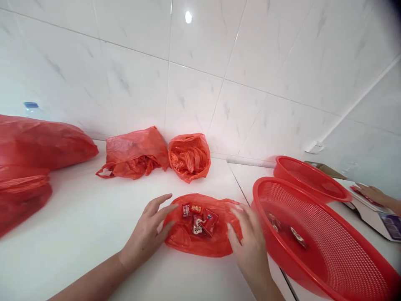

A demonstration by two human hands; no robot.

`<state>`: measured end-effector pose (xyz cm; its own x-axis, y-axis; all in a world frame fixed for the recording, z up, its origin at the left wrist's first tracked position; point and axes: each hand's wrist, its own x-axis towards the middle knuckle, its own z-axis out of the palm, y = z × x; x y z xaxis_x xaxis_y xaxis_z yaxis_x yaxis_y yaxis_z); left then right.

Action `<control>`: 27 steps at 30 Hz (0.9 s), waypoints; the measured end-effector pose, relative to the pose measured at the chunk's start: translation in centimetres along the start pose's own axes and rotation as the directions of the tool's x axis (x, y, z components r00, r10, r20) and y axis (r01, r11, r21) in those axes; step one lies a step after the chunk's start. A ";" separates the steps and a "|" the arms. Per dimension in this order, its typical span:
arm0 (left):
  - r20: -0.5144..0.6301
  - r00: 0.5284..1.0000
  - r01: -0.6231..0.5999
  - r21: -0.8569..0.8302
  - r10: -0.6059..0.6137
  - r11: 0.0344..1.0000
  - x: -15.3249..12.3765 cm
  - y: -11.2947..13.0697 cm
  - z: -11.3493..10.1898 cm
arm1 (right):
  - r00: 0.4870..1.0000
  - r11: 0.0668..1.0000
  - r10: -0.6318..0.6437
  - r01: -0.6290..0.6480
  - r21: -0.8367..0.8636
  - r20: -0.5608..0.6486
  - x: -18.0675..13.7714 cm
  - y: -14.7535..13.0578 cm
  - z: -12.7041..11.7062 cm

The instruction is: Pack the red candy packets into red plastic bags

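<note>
A red plastic bag (pixel 200 248) lies on the white table with its mouth spread wide. Inside it are several small wrapped packets (pixel 209 221), red and white with printed characters. My left hand (pixel 150 232) is at the bag's left edge, fingers apart, the fingertips over the rim. At the right edge, my right hand (pixel 249 238) touches the plastic, its fingers spread and its thumb pointing inward. Neither hand grips anything that I can see.
Right of me stands a large red basket (pixel 313 267) with a few packets inside; another red basket (pixel 313 177) is behind it. A co-worker's hand (pixel 372 194) rests over a scale (pixel 372 219). Red bags (pixel 138 146) stand along the tiled wall and at left.
</note>
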<state>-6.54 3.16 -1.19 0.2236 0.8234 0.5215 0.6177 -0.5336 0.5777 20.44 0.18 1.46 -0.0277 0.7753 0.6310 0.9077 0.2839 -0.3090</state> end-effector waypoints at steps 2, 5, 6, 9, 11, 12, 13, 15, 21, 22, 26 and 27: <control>0.036 0.986 -0.163 0.056 0.161 0.985 -0.1 0.6 -0.6 | 0.990 0.998 -0.038 0.031 -0.058 -0.137 -0.5 0.0 0.4; 0.252 0.936 -0.262 0.034 0.245 0.965 0.2 1.6 -1.3 | 0.979 0.999 -0.033 0.026 -0.038 -0.202 -0.8 -0.3 1.2; 0.336 0.913 -0.252 0.017 0.232 0.967 0.4 1.9 -1.6 | 0.982 1.000 -0.003 0.001 -0.009 -0.187 -0.8 -0.3 1.5; 0.525 0.833 -0.183 -0.036 0.174 0.982 0.9 2.3 -2.6 | 0.980 0.979 0.181 -0.171 0.109 -0.087 -0.4 0.2 2.2; 0.567 0.809 -0.151 -0.056 0.156 0.987 1.1 2.5 -3.3 | 0.946 0.924 0.324 -0.322 0.206 0.024 -0.2 0.7 2.3; 0.562 0.812 -0.147 -0.060 0.155 0.987 1.2 2.6 -3.7 | 0.924 0.890 0.375 -0.383 0.246 0.081 -0.2 0.9 2.2; 0.546 0.822 -0.153 -0.065 0.164 0.986 1.3 2.7 -4.0 | 0.905 0.861 0.401 -0.425 0.278 0.142 -0.1 1.0 2.1; 0.512 0.834 -0.177 -0.103 0.205 0.979 1.6 3.0 -4.6 | 0.877 0.825 0.392 -0.469 0.314 0.278 0.2 1.1 1.7; 0.265 0.963 -0.014 -0.116 0.045 0.993 5.2 3.6 -7.4 | 0.808 0.543 0.387 -0.590 0.598 0.445 4.6 0.3 0.5; 0.173 0.985 0.022 -0.107 -0.003 0.994 6.0 3.7 -8.1 | 0.803 0.429 0.417 -0.586 0.687 0.425 5.8 0.0 0.0; -0.233 0.967 0.058 -0.197 -0.105 0.979 8.5 4.7 -10.4 | 0.840 0.165 0.511 -0.304 0.938 0.182 10.0 -1.6 -2.5; -0.322 0.938 0.059 -0.219 -0.129 0.974 8.9 5.1 -10.8 | 0.848 0.183 0.521 -0.221 0.958 0.097 10.7 -2.1 -3.2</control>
<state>-9.52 5.70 13.17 -0.1129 0.7790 0.6168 0.4497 -0.5135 0.7308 19.60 6.12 11.12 0.4090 0.8600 0.3052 -0.2293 0.4206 -0.8778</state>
